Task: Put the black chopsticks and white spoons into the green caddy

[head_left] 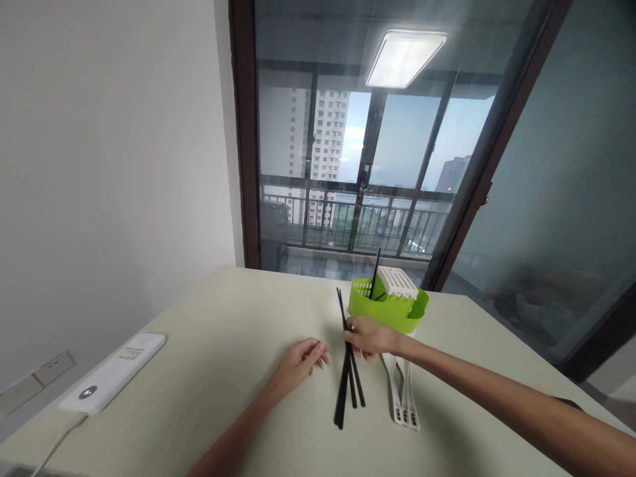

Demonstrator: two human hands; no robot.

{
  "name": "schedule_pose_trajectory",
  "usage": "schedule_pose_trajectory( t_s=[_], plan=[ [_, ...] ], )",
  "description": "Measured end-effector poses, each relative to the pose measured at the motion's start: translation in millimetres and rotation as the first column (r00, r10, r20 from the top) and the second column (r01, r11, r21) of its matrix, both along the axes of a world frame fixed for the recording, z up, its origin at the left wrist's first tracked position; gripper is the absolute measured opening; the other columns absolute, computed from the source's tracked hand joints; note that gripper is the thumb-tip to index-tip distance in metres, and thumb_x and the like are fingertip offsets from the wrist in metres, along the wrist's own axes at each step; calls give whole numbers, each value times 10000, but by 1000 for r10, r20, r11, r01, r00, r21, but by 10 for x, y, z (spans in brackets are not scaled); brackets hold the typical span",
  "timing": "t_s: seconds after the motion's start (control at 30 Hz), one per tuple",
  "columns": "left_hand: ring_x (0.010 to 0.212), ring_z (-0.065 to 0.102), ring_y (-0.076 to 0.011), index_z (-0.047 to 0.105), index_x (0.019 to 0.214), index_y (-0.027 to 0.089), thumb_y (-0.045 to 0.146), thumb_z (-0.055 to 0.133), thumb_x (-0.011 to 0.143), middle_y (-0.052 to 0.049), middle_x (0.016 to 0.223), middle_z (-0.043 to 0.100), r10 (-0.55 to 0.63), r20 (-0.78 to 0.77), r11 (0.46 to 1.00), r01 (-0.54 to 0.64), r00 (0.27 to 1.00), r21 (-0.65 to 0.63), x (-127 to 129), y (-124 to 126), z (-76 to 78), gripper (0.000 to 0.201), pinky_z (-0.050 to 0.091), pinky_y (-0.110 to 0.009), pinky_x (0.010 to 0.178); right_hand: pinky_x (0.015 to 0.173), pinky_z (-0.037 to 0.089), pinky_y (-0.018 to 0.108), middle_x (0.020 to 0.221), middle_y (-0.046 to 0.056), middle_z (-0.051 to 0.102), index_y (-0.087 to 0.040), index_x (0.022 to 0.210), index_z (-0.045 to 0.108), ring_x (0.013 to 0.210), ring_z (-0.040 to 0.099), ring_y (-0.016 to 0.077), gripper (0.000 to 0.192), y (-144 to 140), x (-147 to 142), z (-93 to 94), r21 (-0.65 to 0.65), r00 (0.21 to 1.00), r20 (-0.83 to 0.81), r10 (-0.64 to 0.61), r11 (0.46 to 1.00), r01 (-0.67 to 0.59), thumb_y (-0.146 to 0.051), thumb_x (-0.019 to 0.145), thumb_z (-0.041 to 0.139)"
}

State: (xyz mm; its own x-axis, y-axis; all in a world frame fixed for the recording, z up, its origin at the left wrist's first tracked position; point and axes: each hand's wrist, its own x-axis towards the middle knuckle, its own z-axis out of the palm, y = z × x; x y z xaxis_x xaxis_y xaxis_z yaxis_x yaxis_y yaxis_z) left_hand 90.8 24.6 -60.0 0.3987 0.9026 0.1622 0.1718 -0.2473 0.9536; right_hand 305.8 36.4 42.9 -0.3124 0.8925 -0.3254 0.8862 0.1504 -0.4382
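My right hand [368, 334] reaches in from the right, its thumb and fingers closed around the middle of several black chopsticks [342, 394], whose thick ends fan out toward me. To their left, my left hand [301, 360] hovers over the table with fingers loosely bent and nothing visible in it. Just behind my right hand stands a bright green utensil holder [385, 313] with a white slotted insert [397, 282]. A black chopstick [375, 270] sticks up from its left compartment. Several white spoons [405, 401] lie beneath my right forearm, handles toward me; their heads are partly hidden.
The pale table [238, 318] meets a white wall on the left and a glass sliding door [318, 225] at the back. A white power bank [116, 371] with a cable lies near the left edge. A dark object [566, 401] shows partly behind my right forearm.
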Motion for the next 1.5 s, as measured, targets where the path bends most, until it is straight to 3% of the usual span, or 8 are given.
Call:
schedule_pose_trajectory(
  t_s=[0.2,0.33,0.53,0.7,0.97,1.17,1.33,1.5],
  plan=[
    [947,732,-256,690,1130,158,607,566,954,-135,989,776,-282,223,933,321,933,-164,70,-262,193,498,524,-360,861,588,479,179,790,2,777,-189,951,598,560,705,100,263,-57,-266,104,227,993,-83,83,972,-62,-298,1052,381],
    [804,727,-218,688,1042,150,582,705,872,-91,888,757,-161,339,934,254,927,-250,46,-218,119,464,539,-345,795,666,467,226,892,25,782,-221,1029,626,737,746,170,299,-121,-186,158,393,998,29,60,917,-66,-435,1050,419],
    [888,727,-238,688,1088,121,551,749,846,-107,953,737,104,434,950,40,895,-310,9,-114,47,497,561,-387,864,778,436,333,1354,184,615,-212,1317,526,1118,657,335,348,-92,395,497,648,959,214,-188,761,5,-386,1047,391],
    [868,731,-228,694,1121,118,551,758,839,-105,962,736,117,435,948,30,893,-317,1,-98,35,520,565,-389,858,716,445,327,1182,163,698,-206,1237,623,994,696,324,353,132,724,631,619,925,274,-263,784,40,-403,944,606],
    [824,733,-218,703,1105,125,569,747,841,-106,957,743,97,415,952,38,905,-304,-8,-73,-15,518,562,-371,820,674,465,258,792,58,774,-223,965,746,799,729,214,372,566,775,663,577,967,146,-210,812,90,-479,1012,479],
    [796,743,-220,704,1114,118,593,755,819,-116,970,751,88,395,953,38,915,-301,0,-68,-25,562,565,-380,819,775,513,278,861,70,769,-209,1043,738,858,729,209,323,846,819,753,595,969,92,-230,793,132,-412,1040,486],
    [801,749,-219,700,1118,117,578,752,828,-121,981,756,73,384,953,49,920,-299,10,-66,-26,547,561,-371,830,859,582,413,1217,79,666,-183,1231,640,996,677,206,322,1073,900,797,571,955,113,-275,805,164,-398,992,626],
    [791,752,-215,705,1112,122,578,736,843,-126,991,760,68,363,955,44,929,-292,22,-59,-32,530,558,-353,802,900,572,447,1303,95,627,-191,1294,611,1078,657,235,366,1259,936,774,634,912,128,-389,740,226,-377,981,644]
  ],
)
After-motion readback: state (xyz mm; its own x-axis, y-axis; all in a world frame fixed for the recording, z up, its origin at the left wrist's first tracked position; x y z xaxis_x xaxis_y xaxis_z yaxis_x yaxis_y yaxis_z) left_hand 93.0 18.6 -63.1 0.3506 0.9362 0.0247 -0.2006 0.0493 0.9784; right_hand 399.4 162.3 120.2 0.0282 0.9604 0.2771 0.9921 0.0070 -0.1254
